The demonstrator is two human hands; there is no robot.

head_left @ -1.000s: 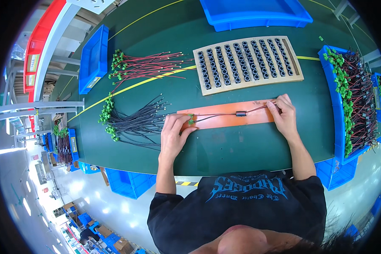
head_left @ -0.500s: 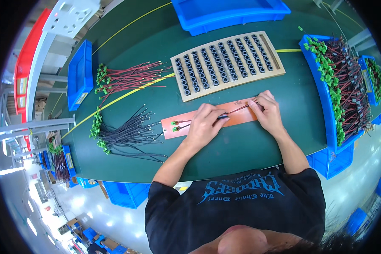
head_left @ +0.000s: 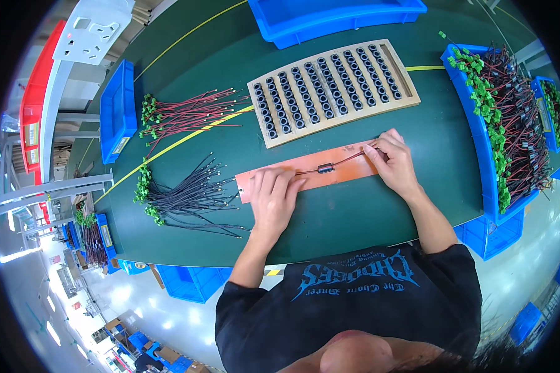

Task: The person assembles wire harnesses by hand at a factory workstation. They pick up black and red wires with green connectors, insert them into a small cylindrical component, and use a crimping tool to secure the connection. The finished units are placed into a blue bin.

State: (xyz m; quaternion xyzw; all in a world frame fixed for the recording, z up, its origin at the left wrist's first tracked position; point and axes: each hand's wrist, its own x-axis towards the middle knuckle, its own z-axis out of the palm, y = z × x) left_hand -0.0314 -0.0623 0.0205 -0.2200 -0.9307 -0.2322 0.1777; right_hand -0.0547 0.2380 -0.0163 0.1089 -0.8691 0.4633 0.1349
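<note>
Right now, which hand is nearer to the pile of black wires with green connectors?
The left hand, just right of that pile; the right hand is farther, at the right end of the orange strip.

- what's at the far side of the green worktop (head_left: 367, 214)?
- a wide, shallow blue plastic bin (head_left: 348, 27).
- and far left?
- a white rectangular socket panel (head_left: 93, 31), near a long red panel (head_left: 32, 105).

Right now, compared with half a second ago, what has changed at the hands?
The left hand has let go of the black cylinder and moved left along the orange strip, over the wires. The right hand still pinches them at the strip's right end.
</note>
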